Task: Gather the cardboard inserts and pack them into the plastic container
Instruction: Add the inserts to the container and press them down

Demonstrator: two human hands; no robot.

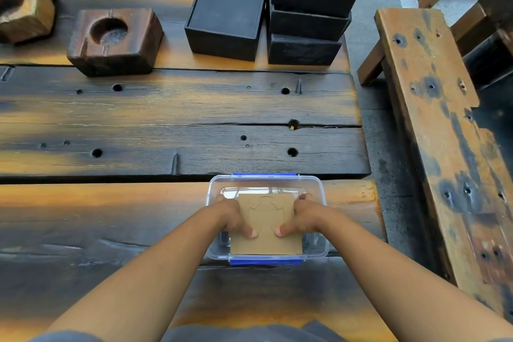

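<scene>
our left hand (234, 218) and right hand (301, 216) each gripped a side of the cardboard insert (266, 226) over the open plastic container (319, 191). the container sat on the table (166, 119), with black boxes (305, 22) far behind it.

A plain tan-brown square cardboard insert (266, 223), marked with a faint darker cut outline of curves and notches, is seen inside a clear colourless rectangular plastic container (319, 250) edged with bright blue clips on its far and near sides. The heavy plank wooden table (166, 119) is streaked in orange and charred black, dotted with dark round holes. A matt black open square box (226, 16) and a stack of black boxes (305, 33) are shown beyond. A dark reddish-brown wooden block (113, 41) carries a round hollow. An orange bench (433, 108) is blotched black.
</scene>
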